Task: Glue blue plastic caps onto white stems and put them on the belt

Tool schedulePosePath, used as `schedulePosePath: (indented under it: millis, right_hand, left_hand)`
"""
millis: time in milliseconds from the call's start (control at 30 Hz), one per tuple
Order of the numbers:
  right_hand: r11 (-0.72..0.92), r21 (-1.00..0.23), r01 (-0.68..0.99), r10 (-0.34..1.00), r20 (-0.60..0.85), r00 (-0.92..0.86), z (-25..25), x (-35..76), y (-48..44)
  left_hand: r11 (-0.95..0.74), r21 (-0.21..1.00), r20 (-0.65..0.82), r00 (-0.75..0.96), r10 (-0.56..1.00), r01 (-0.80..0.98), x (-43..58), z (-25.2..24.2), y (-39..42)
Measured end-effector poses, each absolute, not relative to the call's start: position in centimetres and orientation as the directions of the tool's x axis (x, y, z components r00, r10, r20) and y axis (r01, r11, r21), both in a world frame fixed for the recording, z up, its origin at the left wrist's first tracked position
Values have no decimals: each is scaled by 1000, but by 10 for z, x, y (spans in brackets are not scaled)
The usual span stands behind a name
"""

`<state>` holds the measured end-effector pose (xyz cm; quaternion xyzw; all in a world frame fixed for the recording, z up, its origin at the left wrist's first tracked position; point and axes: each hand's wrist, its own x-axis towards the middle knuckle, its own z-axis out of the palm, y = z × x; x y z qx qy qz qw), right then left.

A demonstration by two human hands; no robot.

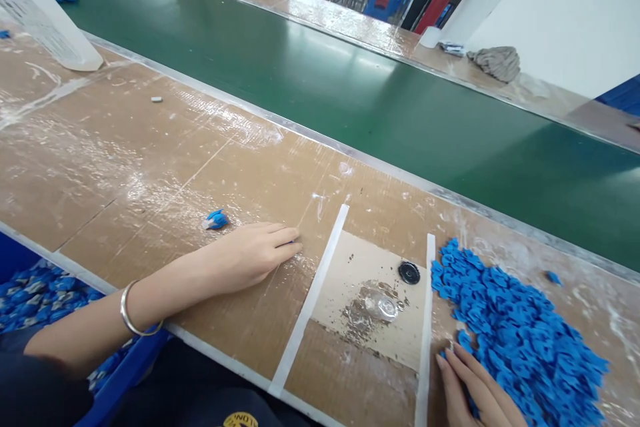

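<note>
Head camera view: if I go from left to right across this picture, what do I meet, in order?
Blue plastic crate → loose blue piece → left hand → white strip → black round disc → second white strip → heap of blue pieces

Bright, even light falls from overhead, leaving only faint shadows. Pale glare streaks run along the green conveyor belt (320, 73), and a glossy shine lies across the counter (125, 167) beside it. Wide-angle distortion bends the belt's straight edges, yet the picture stays sharp.
</note>
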<state>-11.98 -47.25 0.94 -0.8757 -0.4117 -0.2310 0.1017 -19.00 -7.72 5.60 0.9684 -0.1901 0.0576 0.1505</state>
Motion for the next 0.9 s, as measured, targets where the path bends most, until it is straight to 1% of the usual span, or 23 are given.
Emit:
schedulePosePath:
  millis: [33, 100, 133, 200, 267, 300, 333, 367, 400, 433, 467, 500, 533, 600, 700, 767, 800, 867, 900]
  right_hand:
    - [-741, -34, 671, 554, 534, 639, 12, -123, -467]
    - [-862, -170, 478, 329, 529, 782, 15, -130, -457]
    - [-879, -244, 410, 258, 479, 839, 16, -133, -454]
    - [-852, -415, 318, 181, 337, 924, 19, -139, -448]
    - [-753, -599, 273, 132, 269, 954, 24, -143, -439]
    - [-687, -671, 279, 128, 266, 955, 28, -144, -433]
    - [-627, -716, 307, 144, 281, 949, 33, -144, -425]
    - [-585, -726, 360, 198, 303, 932, 38, -144, -416]
    - [-566, -711, 417, 269, 319, 909, 42, -142, -408]
    - [-557, -680, 478, 349, 330, 877, 46, -140, -400]
    - [-554, -642, 531, 418, 337, 844, 49, -137, -394]
    - [-554, -603, 573, 468, 343, 814, 51, -134, -388]
    - [-557, -567, 607, 502, 352, 790, 52, -131, -385]
    - [-561, -514, 649, 539, 369, 757, 51, -127, -381]
    - [-559, -489, 669, 558, 376, 740, 49, -125, -379]
    - [-551, -543, 634, 539, 349, 767, 50, -128, -380]
    - [-535, -597, 598, 518, 327, 790, 50, -131, -380]
    - [-443, -757, 480, 455, 272, 848, 52, -137, -381]
    - [-363, -841, 401, 421, 236, 876, 53, -141, -381]
  left_hand:
    - [-878, 283, 176, 921, -349, -386, -189, 56, -77]
    - [-865, 328, 190, 923, -334, -380, -186, 56, -78]
    - [-850, 369, 202, 925, -321, -375, -185, 58, -80]
    - [-789, 495, 231, 931, -283, -363, -184, 61, -87]
    - [-666, 678, 225, 951, -213, -310, -187, 65, -99]
    - [-569, 785, 181, 970, -165, -244, -189, 67, -107]
    - [-442, 886, 96, 988, -119, -140, -192, 68, -116]
    - [-284, 959, -17, 996, -88, -8, -195, 68, -125]
    - [-104, 986, -139, 987, -77, 131, -198, 68, -134]
    - [73, 964, -248, 964, -90, 255, -202, 67, -142]
    - [230, 908, -330, 936, -121, 350, -205, 65, -150]
    - [357, 839, -383, 911, -150, 411, -208, 63, -156]
    - [450, 774, -415, 893, -172, 446, -211, 61, -160]
    - [554, 682, -447, 872, -200, 477, -215, 58, -166]
    - [593, 646, -464, 864, -197, 482, -218, 55, -170]
    - [584, 658, -472, 864, -174, 476, -218, 55, -173]
    - [574, 667, -478, 864, -159, 475, -216, 55, -175]
    - [562, 681, -483, 865, -137, 470, -213, 55, -180]
    - [558, 690, -478, 869, -127, 461, -211, 56, -183]
